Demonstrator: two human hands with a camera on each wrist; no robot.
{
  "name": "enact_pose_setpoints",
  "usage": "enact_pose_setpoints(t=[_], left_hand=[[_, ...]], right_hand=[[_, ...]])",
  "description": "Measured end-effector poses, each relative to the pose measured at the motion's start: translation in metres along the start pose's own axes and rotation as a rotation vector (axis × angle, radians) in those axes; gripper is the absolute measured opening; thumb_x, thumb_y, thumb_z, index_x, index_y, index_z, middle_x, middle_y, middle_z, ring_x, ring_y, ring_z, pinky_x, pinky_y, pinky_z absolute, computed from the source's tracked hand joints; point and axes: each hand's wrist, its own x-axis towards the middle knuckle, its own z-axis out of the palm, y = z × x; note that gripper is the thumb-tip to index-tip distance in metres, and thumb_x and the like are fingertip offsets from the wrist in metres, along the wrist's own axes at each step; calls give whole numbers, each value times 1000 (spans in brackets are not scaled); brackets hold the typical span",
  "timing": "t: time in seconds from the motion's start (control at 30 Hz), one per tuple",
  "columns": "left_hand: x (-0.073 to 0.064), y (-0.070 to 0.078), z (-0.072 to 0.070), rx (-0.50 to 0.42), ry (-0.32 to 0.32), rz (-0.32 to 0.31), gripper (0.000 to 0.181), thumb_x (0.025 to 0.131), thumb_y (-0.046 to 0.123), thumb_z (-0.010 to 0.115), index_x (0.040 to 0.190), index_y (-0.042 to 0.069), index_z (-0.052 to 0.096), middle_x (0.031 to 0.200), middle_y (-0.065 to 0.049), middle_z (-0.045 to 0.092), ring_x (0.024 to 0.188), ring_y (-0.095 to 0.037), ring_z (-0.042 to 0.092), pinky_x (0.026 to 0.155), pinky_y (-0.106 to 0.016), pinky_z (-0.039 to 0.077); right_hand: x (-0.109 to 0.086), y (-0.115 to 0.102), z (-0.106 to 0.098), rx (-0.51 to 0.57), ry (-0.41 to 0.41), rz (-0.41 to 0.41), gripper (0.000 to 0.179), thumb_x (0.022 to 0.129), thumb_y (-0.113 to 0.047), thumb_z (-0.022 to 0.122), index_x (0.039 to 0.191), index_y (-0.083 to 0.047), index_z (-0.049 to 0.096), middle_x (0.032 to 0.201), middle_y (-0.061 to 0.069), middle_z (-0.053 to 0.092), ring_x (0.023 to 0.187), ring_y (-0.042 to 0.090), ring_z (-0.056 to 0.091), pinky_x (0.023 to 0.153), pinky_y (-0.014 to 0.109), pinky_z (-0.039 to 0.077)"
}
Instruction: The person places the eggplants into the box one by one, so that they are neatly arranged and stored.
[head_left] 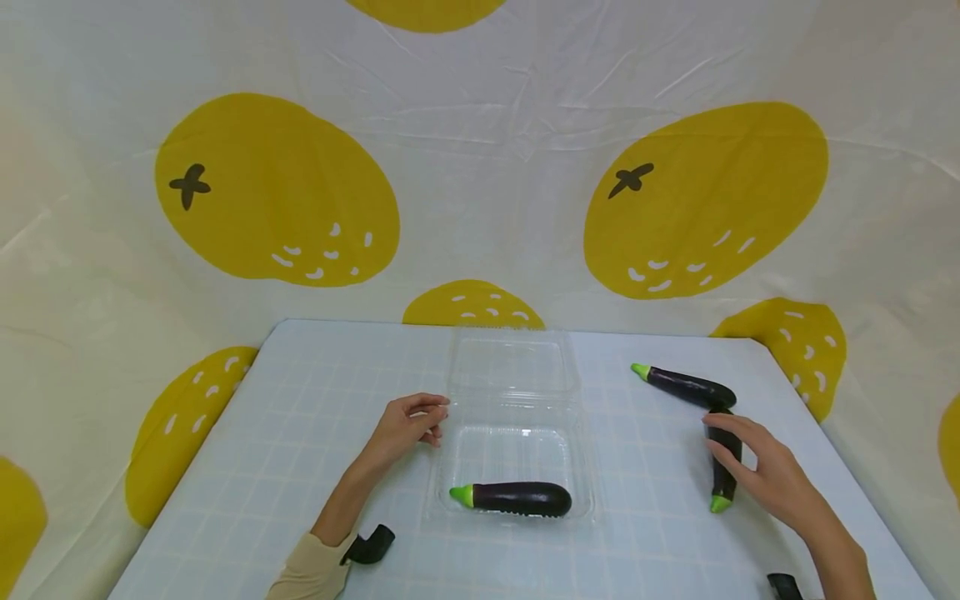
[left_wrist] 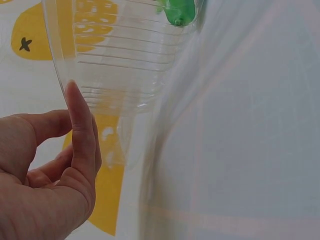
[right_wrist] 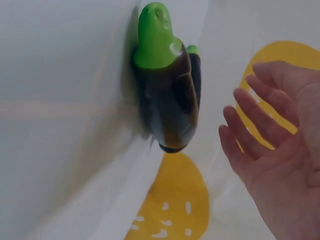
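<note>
Behind the surface [head_left: 247,467] hangs a pale cloth backdrop [head_left: 480,167] printed with large yellow fruit shapes; the surface itself wears a light blue checked cover. From the head view, one clear plastic clamshell container [head_left: 513,433] lies open near the middle, its lid toward the far edge. Three toy eggplants are in sight. One eggplant in the container [head_left: 513,498] lies across the near tray, green tip pointing to the left edge. A second, the far eggplant [head_left: 686,387], lies toward the far right corner. A third, the near eggplant [head_left: 723,471], lies just below it, green tip toward the near edge. The left hand [head_left: 408,425] rests at the container's left rim, its fingers loosely curled and touching the plastic edge. The right hand [head_left: 765,467] hovers at the near eggplant, fingers spread and relaxed, closing on nothing; whether they touch it I cannot tell.

The left wrist view shows the left hand [left_wrist: 45,170] with one straight finger against the ribbed clear wall of the container [left_wrist: 120,55], and a green tip inside it at the top.

The right wrist view shows the right hand [right_wrist: 280,155] open, fingers [right_wrist: 250,120] apart, just beside the near eggplant [right_wrist: 167,95] with a gap between them.
</note>
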Motion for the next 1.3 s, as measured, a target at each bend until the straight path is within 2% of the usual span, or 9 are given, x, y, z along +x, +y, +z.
enact_pose_setpoints(t=[0.2,0.3,0.37,0.43,0.6,0.7,0.83,0.93,1.3], left_hand=[[2,-1,1,-3,7,-1,37,100,12,69,128,-11,63,107,-30,63,72,-16,64,66,-25,60],[2,-2,1,-13,11,-6,37,99,11,69,128,-11,63,106,-30,63,71,-15,64,66,-25,60],[2,-3,1,-24,10,-6,37,99,11,69,128,-12,62,105,-29,63,71,-15,64,65,-25,60],[2,-4,0,-31,7,-4,37,100,10,69,128,-13,62,105,-29,63,71,-14,64,65,-26,61],[2,-5,0,-30,1,-2,38,100,10,69,128,-12,61,105,-28,62,71,-15,64,66,-26,61],[3,-5,0,-27,1,0,38,100,11,69,128,-13,61,104,-28,62,71,-15,64,66,-26,61],[3,-4,-1,-24,-1,0,37,100,11,69,128,-13,61,104,-28,62,70,-15,64,66,-27,61],[3,-4,-1,-22,1,-2,37,100,11,69,128,-12,61,104,-28,62,71,-15,64,66,-27,61],[3,-6,-1,-38,-2,6,35,99,6,68,127,-14,61,103,-31,61,68,-13,63,64,-25,60]], right_hand=[[-5,11,-1,2,-55,69,36,95,-6,73,130,-4,64,132,22,60,120,44,51,110,2,17],[-7,15,-1,14,-79,95,34,96,-4,71,129,-3,64,133,24,59,123,47,49,120,40,33],[-7,18,-1,14,-100,119,32,97,-4,69,129,-3,64,134,25,58,124,48,47,107,63,38],[-8,21,-1,23,-119,130,32,97,-1,67,129,-2,64,135,27,56,124,49,45,95,74,38],[-9,27,-2,31,-139,109,35,93,12,62,126,-1,65,133,28,57,122,50,44,93,75,38],[-11,29,-2,19,-138,83,42,90,19,57,124,-2,65,132,27,57,122,48,44,110,65,34],[-10,31,-2,13,-180,100,48,85,25,53,124,1,66,133,29,57,125,51,38,112,67,31],[-9,33,0,-3,-220,95,50,81,28,53,121,3,67,134,30,55,128,54,32,100,80,29],[-10,37,7,-76,-182,-34,54,70,31,61,112,-2,71,132,26,53,124,54,32,104,78,25]])
